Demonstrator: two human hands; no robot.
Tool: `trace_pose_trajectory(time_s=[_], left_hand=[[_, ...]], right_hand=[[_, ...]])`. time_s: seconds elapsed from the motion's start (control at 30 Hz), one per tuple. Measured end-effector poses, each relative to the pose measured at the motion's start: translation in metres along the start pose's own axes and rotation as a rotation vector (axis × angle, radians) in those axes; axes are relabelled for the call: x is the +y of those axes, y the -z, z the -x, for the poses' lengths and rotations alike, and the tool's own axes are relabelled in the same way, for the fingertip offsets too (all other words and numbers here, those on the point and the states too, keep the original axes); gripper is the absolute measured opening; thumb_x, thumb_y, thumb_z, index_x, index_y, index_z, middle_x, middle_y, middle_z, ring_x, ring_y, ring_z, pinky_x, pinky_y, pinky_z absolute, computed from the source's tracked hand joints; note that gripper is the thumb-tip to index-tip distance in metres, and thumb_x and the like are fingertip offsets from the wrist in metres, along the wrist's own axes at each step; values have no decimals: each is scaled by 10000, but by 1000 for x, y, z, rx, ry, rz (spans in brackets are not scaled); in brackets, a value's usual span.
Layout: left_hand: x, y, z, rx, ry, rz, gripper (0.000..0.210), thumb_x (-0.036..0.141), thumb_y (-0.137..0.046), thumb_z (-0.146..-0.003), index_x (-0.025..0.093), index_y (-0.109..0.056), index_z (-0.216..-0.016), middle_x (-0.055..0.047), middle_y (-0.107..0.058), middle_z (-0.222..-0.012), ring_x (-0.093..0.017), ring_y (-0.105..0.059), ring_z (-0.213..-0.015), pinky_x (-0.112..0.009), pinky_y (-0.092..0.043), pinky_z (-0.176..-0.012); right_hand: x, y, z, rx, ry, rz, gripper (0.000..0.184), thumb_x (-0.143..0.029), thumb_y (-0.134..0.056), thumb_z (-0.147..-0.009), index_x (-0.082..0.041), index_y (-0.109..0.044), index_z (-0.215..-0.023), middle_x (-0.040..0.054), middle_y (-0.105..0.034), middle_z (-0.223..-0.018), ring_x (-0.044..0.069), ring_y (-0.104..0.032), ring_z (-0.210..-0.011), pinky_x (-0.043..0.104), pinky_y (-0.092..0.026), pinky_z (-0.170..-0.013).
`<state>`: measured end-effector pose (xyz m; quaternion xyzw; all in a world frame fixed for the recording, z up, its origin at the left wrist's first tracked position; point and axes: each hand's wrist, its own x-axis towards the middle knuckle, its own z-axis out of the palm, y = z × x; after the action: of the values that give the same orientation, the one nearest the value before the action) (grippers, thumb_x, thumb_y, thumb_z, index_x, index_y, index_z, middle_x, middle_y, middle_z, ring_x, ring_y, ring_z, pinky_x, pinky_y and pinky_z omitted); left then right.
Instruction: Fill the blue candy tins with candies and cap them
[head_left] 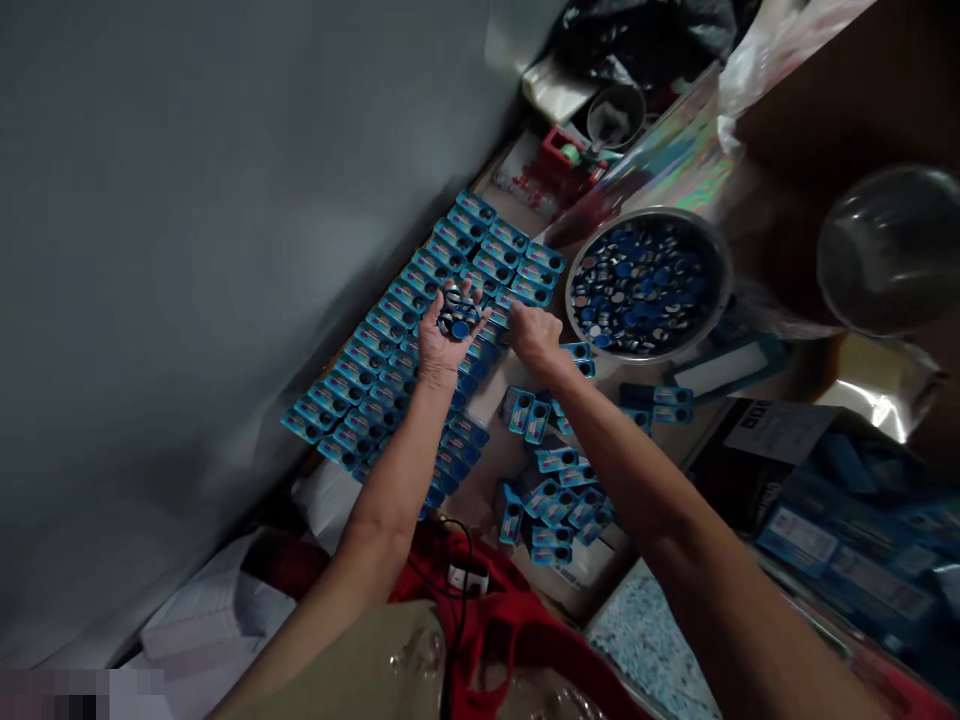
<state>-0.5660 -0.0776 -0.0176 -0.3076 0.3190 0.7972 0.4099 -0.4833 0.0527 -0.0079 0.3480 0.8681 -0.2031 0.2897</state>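
Blue discs on upturned left hand, fingers apart; right hand fingers curled together.

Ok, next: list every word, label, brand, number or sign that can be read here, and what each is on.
None can be read with certainty.
Blue packs: small printed lettering, too blurred.
Dark carton's white label: dark characters, too blurred.
Blue boxes' pale label: too blurred.
White sheet with red marks: marks illegible.
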Motion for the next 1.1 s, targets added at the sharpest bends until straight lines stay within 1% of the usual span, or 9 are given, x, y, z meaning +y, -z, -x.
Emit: trace_pose_trajectory(time_s=[0.07,0.13,0.2,0.3,0.47,0.67,0.8,0.93,1.1], left_hand=[[-6,3,-2,21,-42,-10,273,364,-503,-1069,292,-733,-1196,-39,-753,-1359,-229,-629,-1408,-487,-487,-1205],[-15,4,-5,42,-81,-13,267,373,-508,-1065,297,-741,-1170,-37,-756,-1352,-218,-647,-1384,-472,-484,-1203],[-25,3,-7,56,-99,-7,282,375,-492,-1070,285,-746,-1156,-43,-766,-1331,-218,-652,-1377,-459,-475,-1208],[-36,-1,-7,84,-75,-16,306,370,-473,-1081,274,-744,-1183,-43,-773,-1313,-225,-650,-1381,-446,-462,-1217],[-37,-5,-8,89,-55,-32,314,385,-478,-1086,300,-735,-1244,-36,-766,-1334,-233,-661,-1369,-452,-470,-1213],[-34,-17,-19,56,-2,-25,399,409,-367,-1125,300,-728,-1258,-28,-767,-1324,-239,-632,-1407,-491,-471,-1222],[-30,-20,-27,30,12,4,448,416,-309,-1139,292,-712,-1292,-32,-754,-1348,-246,-611,-1430,-518,-484,-1210],[-18,-14,-30,14,30,21,372,417,-410,-1117,327,-694,-1339,-30,-741,-1373,-248,-605,-1437,-529,-492,-1203],[-7,-13,-32,-8,43,27,363,418,-440,-1107,334,-695,-1351,-33,-733,-1385,-251,-580,-1462,-526,-481,-1218]], right_hand=[[-1,-8,17,133,38,-159,118,-306,-679,-968,-259,-726,-1066,66,-805,-1089,244,-734,-982,296,-436,-755],[-4,-20,29,259,94,-358,126,-323,-633,-1002,-256,-736,-1031,49,-805,-1035,217,-727,-936,293,-457,-781],[-10,-32,34,309,133,-506,121,-299,-644,-986,-250,-750,-1015,47,-803,-1027,202,-719,-904,294,-480,-813],[-17,-43,33,322,130,-597,86,-245,-694,-915,-244,-764,-964,47,-789,-1011,203,-705,-886,300,-502,-840],[-14,-43,34,397,125,-665,89,-224,-641,-868,-230,-693,-796,42,-730,-903,180,-660,-811,277,-514,-783],[-7,-44,26,377,163,-981,191,-279,-605,-829,-210,-759,-918,-1,-722,-763,152,-653,-680,278,-538,-730],[3,-41,16,344,17,-1148,279,-331,-610,-838,-191,-781,-1009,11,-756,-787,154,-673,-655,283,-551,-670],[28,-35,8,370,-141,-965,184,-302,-688,-793,-175,-775,-894,43,-778,-811,183,-703,-706,304,-555,-705],[34,-26,-12,324,-51,-412,104,-215,-679,-828,-210,-781,-848,62,-770,-959,212,-702,-870,313,-508,-787]])
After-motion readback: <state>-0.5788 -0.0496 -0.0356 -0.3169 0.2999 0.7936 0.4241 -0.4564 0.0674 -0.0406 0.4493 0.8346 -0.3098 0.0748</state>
